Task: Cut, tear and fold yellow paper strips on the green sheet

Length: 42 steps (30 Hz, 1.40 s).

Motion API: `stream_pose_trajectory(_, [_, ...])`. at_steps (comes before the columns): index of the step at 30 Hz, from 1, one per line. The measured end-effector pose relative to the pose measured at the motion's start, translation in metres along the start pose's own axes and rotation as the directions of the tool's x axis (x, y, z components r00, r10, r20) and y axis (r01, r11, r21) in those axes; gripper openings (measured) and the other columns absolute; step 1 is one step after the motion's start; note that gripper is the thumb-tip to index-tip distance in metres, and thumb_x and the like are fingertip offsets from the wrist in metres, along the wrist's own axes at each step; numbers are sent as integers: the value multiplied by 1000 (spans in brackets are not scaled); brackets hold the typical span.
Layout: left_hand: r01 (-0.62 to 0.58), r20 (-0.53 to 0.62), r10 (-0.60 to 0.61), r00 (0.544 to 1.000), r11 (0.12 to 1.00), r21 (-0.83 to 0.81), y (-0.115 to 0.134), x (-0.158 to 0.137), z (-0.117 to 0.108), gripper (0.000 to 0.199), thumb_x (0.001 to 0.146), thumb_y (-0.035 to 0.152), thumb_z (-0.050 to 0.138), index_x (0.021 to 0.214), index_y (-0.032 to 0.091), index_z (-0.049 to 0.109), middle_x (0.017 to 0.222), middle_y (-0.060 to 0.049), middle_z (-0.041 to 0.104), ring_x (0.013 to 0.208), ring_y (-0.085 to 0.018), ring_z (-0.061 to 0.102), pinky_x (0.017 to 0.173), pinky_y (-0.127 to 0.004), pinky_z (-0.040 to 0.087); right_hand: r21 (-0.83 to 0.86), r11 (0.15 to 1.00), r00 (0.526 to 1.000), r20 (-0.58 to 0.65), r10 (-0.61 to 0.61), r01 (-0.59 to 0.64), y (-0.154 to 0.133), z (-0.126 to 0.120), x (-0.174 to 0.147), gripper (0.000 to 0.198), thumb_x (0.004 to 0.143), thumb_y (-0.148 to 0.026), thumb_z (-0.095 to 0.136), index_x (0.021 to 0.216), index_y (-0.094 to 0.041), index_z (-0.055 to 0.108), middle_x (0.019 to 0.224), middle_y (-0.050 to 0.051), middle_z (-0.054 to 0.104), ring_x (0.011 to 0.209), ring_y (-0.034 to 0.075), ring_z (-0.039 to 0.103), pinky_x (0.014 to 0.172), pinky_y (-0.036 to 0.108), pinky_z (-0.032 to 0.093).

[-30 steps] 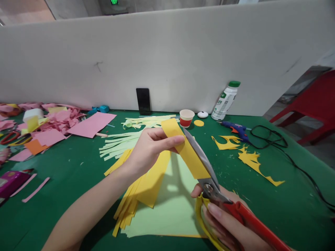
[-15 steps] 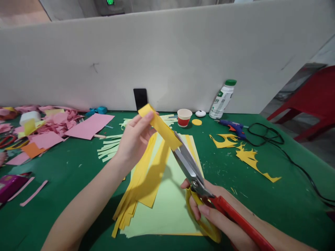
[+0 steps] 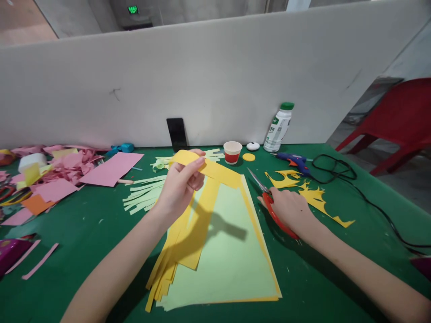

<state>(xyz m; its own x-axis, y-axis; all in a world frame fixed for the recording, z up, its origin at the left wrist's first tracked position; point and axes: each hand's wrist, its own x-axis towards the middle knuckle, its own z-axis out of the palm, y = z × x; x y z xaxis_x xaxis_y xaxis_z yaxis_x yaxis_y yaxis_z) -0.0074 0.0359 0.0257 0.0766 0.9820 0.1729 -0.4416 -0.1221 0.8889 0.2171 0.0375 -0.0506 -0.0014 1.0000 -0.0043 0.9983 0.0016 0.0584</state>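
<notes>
Between thumb and fingers, my left hand [image 3: 183,184] pinches a folded yellow paper strip [image 3: 224,173], held above a stack of paper. My right hand [image 3: 290,208] is wrapped over the red-handled scissors [image 3: 276,218] at the right of the stack, low over the table. Their blades look closed and point away from me. Below my left hand lie pale green sheets [image 3: 235,251] with yellow paper under them. Cut yellow strips [image 3: 168,255] are heaped on the stack's left side.
Pale green strips [image 3: 144,194] lie left of the stack, pink paper scraps [image 3: 79,166] farther left. Along the back stand a phone [image 3: 177,133], a paper cup [image 3: 232,152] and a bottle [image 3: 278,128]. A blue glue gun [image 3: 296,163] with its black cord [image 3: 370,208] lies right, near yellow offcuts [image 3: 323,204].
The scissors have left the yellow strip's end and moved right, down towards the table, turned over in my right hand. My left hand has lowered slightly, still holding the strip.
</notes>
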Motion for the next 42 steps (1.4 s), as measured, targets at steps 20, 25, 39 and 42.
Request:
stream_pose_trajectory(20, [36,281,-215,935,847,530,-10,-27,17,10,74,27,62,77,17,64,57,2,61,48,-6,54,49,-15,43,985,-144,980,-121,-156,99,-30,-78,-35,23,73,-37,61,62,-16,59,53,-3,53,43,4,41,43,19,34])
stream_pose_trajectory(25, [-382,654,-160,739,701,603,11,-46,23,11,78,14,57,74,12,67,63,-4,68,53,-9,61,53,-16,47,976,-185,992,-123,-12,118,-16,-84,-31,20,68,-35,67,62,-18,60,52,-4,53,43,4,41,40,18,31])
stream_pose_trajectory(39, [-484,483,239,842,730,483,1,-45,14,24,76,40,59,95,27,58,97,-1,57,95,-17,52,86,-28,41,910,-364,929,56,-366,-198,-20,-98,-50,38,64,-42,67,44,-17,46,37,-7,37,28,1,27,31,19,16])
stream_pose_trajectory(42, [-363,499,54,865,753,548,-3,-45,17,51,73,34,64,120,31,44,117,-3,52,108,-19,47,93,-28,37,893,-368,888,72,-454,-260,-23,-96,-51,37,66,-42,65,47,-17,47,36,-8,37,29,2,29,31,17,17])
